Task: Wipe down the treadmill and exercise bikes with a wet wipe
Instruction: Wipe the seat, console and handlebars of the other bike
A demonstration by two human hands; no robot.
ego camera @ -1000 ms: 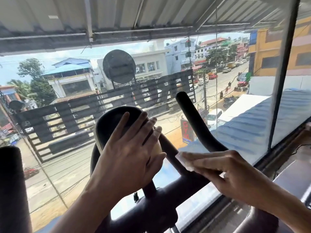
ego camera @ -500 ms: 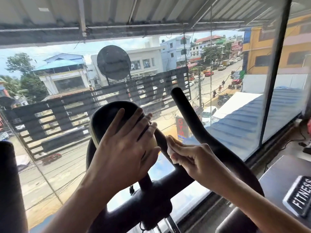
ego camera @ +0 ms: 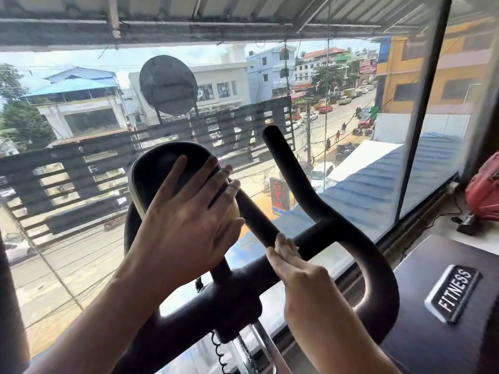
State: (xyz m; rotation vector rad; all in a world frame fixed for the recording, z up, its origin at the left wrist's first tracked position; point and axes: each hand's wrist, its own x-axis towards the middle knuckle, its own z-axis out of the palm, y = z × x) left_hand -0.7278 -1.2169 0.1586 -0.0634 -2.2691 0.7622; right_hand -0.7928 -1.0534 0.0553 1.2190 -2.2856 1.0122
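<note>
Head view, looking forward and down over the front of an exercise bike (ego camera: 237, 295) that stands against a large window (ego camera: 359, 198). The left hand (ego camera: 186, 228) lies flat on the back of the bike's console (ego camera: 159, 168), fingers straight and slightly spread, holding nothing. The right hand (ego camera: 305, 287) is curled, its fingertips pinching a small white wet wipe (ego camera: 279, 244) against the black handlebar (ego camera: 297, 179) at the point where a short inner bar meets the outer loop. Most of the wipe is hidden by the fingers. A coiled cable (ego camera: 218, 352) hangs below the handlebar clamp.

To the right, just beside the handlebar loop, is a dark flat panel (ego camera: 432, 346) bearing a badge (ego camera: 453, 292) that reads FITNESS. Beyond it, a pale window ledge (ego camera: 442, 225) carries a red bag (ego camera: 483, 190) and a thin black cord. A dark upright post (ego camera: 424, 130) divides the glass.

Outside, a corrugated metal roof (ego camera: 243, 12) overhangs the window. Below it are a slatted dark sign frame (ego camera: 81, 163), a round satellite dish (ego camera: 168, 85), a red GYM sign (ego camera: 279, 197), a blue sloping roof (ego camera: 378, 179) and a street (ego camera: 348, 114) with parked cars and pedestrians in daylight.
</note>
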